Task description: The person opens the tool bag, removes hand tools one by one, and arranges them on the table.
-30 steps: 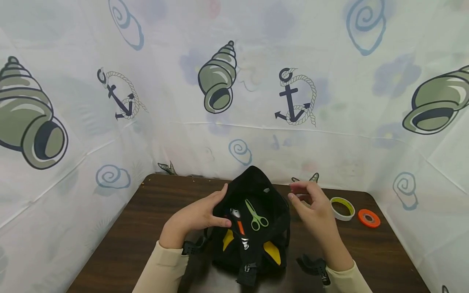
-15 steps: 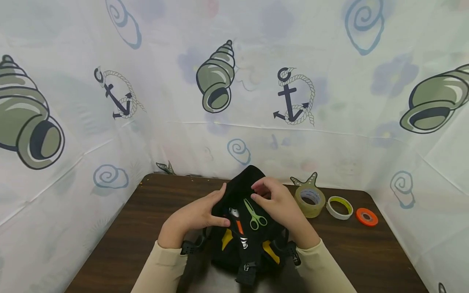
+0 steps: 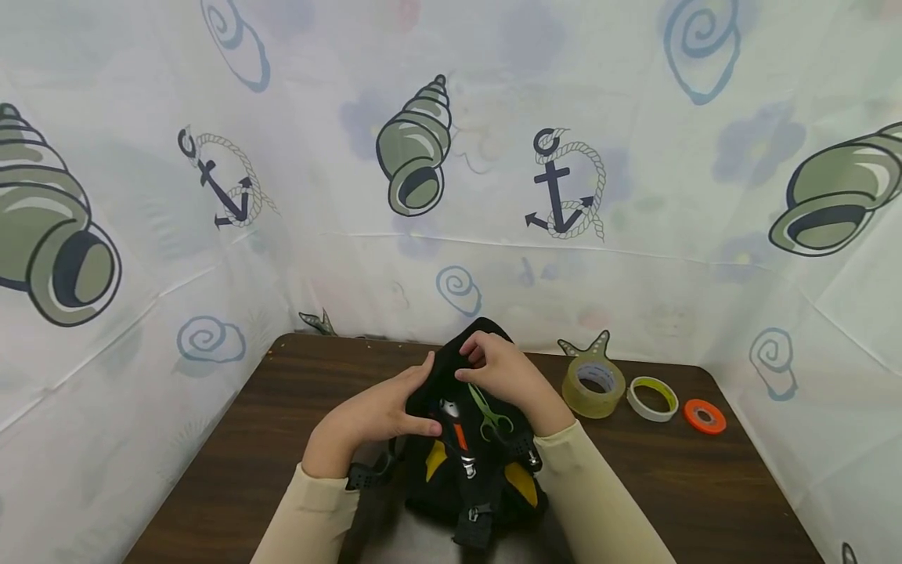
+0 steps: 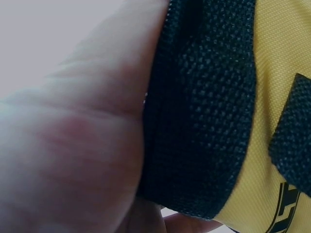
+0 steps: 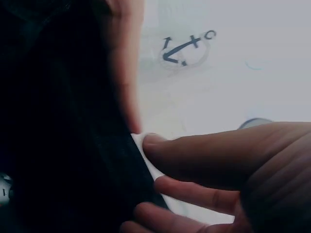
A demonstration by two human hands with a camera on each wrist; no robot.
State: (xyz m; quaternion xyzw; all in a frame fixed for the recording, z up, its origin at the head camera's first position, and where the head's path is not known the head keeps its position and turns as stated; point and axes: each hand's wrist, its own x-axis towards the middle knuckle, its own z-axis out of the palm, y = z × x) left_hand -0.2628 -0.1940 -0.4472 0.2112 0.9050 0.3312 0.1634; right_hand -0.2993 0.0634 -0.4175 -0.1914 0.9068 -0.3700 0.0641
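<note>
A black tool bag (image 3: 451, 501) with yellow panels (image 3: 520, 484) stands with its mouth facing me. My left hand (image 3: 369, 415) holds its left rim, thumb at the front; black webbing (image 4: 204, 107) and yellow fabric (image 4: 277, 48) lie beside that hand in the left wrist view. Over the bag's mouth hovers my right hand (image 3: 509, 380), thumb and fingers apart with nothing visible between them; its fingertips are near the dark rim (image 5: 121, 160). Green scissors (image 3: 496, 424), partly covered by the right hand, and an orange-and-silver tool (image 3: 461, 435) of unclear kind lie in the bag's opening.
A roll of clear packing tape (image 3: 579, 399), a white-and-yellow tape roll (image 3: 640, 409) and a small orange roll (image 3: 694, 420) sit in a row on the right of the brown table (image 3: 232, 454). A patterned cloth backdrop (image 3: 493, 282) encloses the table.
My right hand has moved left from in front of the clear tape roll to above the bag's mouth, bringing that roll into sight. My left hand stays at the rim.
</note>
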